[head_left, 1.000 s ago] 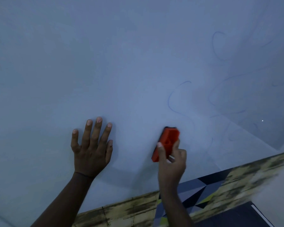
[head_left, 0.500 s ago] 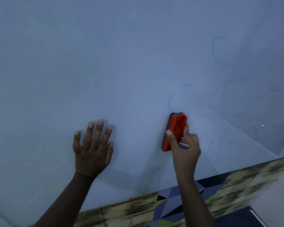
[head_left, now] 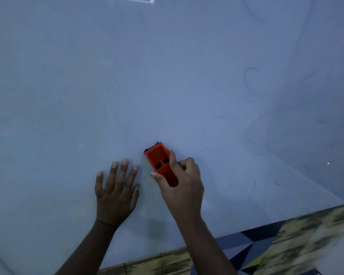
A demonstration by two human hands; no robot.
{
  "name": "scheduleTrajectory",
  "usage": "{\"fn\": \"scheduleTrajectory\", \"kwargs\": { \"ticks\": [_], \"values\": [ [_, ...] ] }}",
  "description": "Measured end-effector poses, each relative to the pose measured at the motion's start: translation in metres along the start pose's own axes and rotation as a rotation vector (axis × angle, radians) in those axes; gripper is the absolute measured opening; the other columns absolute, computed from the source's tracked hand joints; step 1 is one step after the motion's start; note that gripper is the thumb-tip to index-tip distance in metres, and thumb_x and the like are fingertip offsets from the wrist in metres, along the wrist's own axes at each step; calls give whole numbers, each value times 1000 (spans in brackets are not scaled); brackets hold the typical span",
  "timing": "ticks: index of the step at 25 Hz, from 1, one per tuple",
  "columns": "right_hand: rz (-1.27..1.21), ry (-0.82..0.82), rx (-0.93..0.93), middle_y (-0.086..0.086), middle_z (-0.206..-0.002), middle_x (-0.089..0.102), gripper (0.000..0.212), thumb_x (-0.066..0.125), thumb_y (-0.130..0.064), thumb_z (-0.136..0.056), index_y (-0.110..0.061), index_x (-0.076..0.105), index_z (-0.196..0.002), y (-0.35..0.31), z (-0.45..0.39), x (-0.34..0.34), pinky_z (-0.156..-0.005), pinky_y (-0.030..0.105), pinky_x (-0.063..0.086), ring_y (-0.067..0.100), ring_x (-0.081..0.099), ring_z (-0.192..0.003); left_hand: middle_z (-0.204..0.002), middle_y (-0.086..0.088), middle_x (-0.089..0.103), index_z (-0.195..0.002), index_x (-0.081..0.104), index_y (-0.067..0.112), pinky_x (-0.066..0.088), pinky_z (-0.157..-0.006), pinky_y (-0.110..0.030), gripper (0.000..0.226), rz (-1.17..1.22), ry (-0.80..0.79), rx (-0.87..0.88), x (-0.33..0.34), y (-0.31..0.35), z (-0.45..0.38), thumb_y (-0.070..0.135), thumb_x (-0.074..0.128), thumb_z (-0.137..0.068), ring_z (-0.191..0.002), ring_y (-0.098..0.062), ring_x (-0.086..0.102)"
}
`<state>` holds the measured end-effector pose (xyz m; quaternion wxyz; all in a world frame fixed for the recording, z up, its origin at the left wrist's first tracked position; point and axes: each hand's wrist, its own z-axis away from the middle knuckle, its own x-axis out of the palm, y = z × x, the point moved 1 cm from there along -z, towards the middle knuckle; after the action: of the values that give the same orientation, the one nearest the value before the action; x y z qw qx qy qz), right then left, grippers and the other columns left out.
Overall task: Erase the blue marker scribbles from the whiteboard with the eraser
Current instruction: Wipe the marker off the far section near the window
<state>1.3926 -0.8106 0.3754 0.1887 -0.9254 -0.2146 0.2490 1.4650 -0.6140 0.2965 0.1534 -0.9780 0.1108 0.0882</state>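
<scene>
the blue scribbles (head_left: 250,80) are thin and faint, so they are hard to see. they sit on the right part of the whiteboard (head_left: 87,86), and some fade away near the right edge. the pad under the eraser (head_left: 160,163) is hidden, and only a dark strip shows at its top end. the low end of the eraser is hidden in the palm. both arms are cut off at the bottom of the view. a small white outline at the very top is cut off too.

the right hand (head_left: 182,185) holds the orange eraser against the board, thumb on its left side, fingers curled round its right side. the left hand (head_left: 115,191) lies flat on the board just beside the eraser, fingers straight and a little spread.

the board fills most of the view and looks grey-blue in dim light. below it, the floor (head_left: 306,239) has worn yellow and brown patches and blue and black triangle shapes. the floor is blurry at the right.
</scene>
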Motion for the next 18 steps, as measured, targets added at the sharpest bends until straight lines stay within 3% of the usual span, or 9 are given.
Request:
{"fn": "scheduleTrajectory", "kwargs": {
  "ticks": [4,6,9,11,14,18],
  "values": [
    [-194,66,254,-6,-95,51,77,66,-77,-76,-36,61,-141,45,-41,-39,-75,40,59,16,63,-86,-174,-8,27,-164,38,16,23,-124,-57,66,90,-32,-99,-19,12,-7,31,59,-103,-159,-29,29],
    [-332,167,362,-2,-98,57,80,76,-72,-74,-31,62,-141,69,-61,-62,-78,31,57,13,67,-86,-170,-8,35,-158,47,12,31,-117,-58,62,125,-7,-131,-29,11,-28,29,63,-100,-154,-27,37],
    [-396,217,466,3,-102,64,81,80,-64,-76,-24,61,-144,88,-90,-85,-80,24,53,11,67,-88,-168,-16,37,-156,48,6,30,-115,-58,61,144,82,-179,-43,-11,-92,27,64,-101,-155,-29,36],
    [-363,209,415,2,-91,64,90,74,-77,-70,-19,67,-138,69,-100,-80,-76,28,52,12,64,-79,-168,-20,35,-158,44,5,27,-118,-59,63,149,160,-221,-51,-36,-146,27,63,-103,-157,-31,32],
    [-185,114,141,-4,-87,51,83,59,-78,-73,-24,68,-135,10,-90,-49,-70,39,56,20,62,-79,-171,-20,27,-163,34,5,20,-123,-59,68,123,235,-223,-63,-72,-220,31,59,-105,-161,-32,24],
    [-22,94,-76,-12,-91,44,77,53,-80,-81,-33,59,-141,-47,-88,-29,-63,31,56,11,53,-83,-176,-17,17,-168,22,7,13,-128,-63,71,34,178,-200,-63,-94,-258,39,46,-109,-164,-34,14]
  ]
}}
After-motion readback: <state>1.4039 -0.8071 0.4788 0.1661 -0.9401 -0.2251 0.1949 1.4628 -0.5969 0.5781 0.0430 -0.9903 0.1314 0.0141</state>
